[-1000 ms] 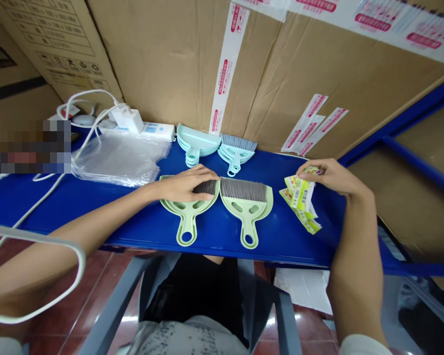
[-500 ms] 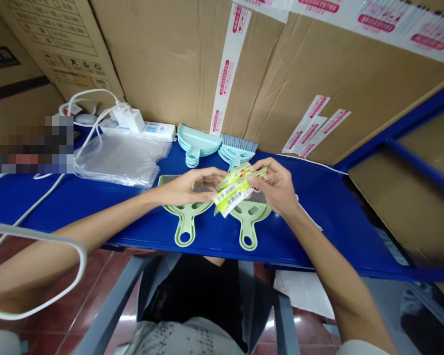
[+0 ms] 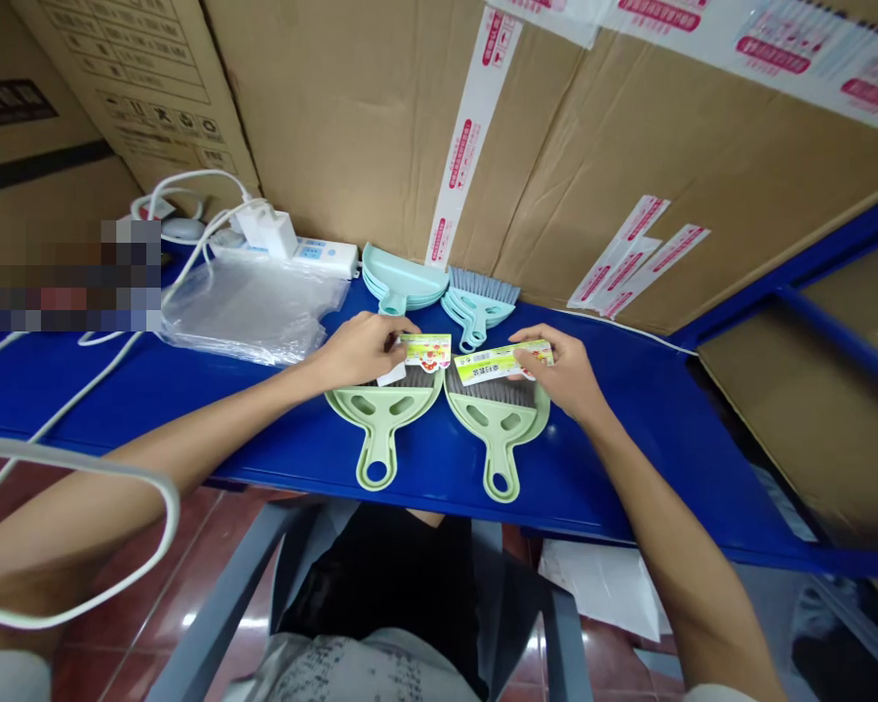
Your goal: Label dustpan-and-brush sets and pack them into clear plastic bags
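Note:
Two light green dustpan-and-brush sets lie side by side, handles toward me: a left set (image 3: 378, 426) and a right set (image 3: 498, 439). My left hand (image 3: 362, 349) pinches a yellow-and-white printed card (image 3: 428, 349) over the bristles of the left set. A white piece shows beneath those fingers. Over the bristles of the right set, my right hand (image 3: 562, 369) grips another printed card (image 3: 487, 365) between thumb and fingers. Beyond my hands are stacked pale blue dustpans (image 3: 404, 280) and pale blue brushes (image 3: 479, 304).
Clear plastic bags (image 3: 256, 307) lie at the left of the blue table (image 3: 651, 429), before a white power strip (image 3: 326, 255) with plugs and cables. A white cable (image 3: 153, 478) loops across my left forearm. Cardboard (image 3: 351, 127) stands along the back.
The cards were together between both hands; now each hand holds its own. My hands have moved apart, the left one over the left set and the right one over the right set.

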A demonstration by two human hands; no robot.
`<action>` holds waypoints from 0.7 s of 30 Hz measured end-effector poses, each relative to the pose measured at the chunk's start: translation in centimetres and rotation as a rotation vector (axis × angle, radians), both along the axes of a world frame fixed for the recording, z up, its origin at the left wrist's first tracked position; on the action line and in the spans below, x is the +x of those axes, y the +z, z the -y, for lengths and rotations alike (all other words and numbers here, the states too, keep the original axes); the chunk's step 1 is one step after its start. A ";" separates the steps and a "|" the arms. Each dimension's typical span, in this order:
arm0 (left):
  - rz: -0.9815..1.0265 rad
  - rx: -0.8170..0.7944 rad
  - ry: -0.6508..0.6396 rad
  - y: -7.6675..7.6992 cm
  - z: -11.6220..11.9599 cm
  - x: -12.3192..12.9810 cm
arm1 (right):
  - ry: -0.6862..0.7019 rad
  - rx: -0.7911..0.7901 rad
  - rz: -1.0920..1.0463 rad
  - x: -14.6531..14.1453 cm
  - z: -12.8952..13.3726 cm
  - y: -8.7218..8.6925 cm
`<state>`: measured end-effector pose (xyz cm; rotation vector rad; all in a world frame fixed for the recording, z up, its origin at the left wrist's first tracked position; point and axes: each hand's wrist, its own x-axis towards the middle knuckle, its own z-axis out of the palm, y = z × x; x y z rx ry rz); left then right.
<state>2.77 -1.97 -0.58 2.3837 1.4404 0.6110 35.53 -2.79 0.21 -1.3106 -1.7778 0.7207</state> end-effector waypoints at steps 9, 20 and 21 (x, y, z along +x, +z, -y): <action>-0.002 -0.061 0.055 0.7 0.4 0.4 | 0.080 0.120 0.334 0.6 -0.3 -0.1; 0.049 0.053 0.040 0.0 0.4 0.3 | 0.345 0.327 0.565 -0.1 0.0 -0.7; 0.040 0.081 0.033 0.0 0.4 0.3 | 0.374 0.319 0.567 -0.3 0.1 -0.7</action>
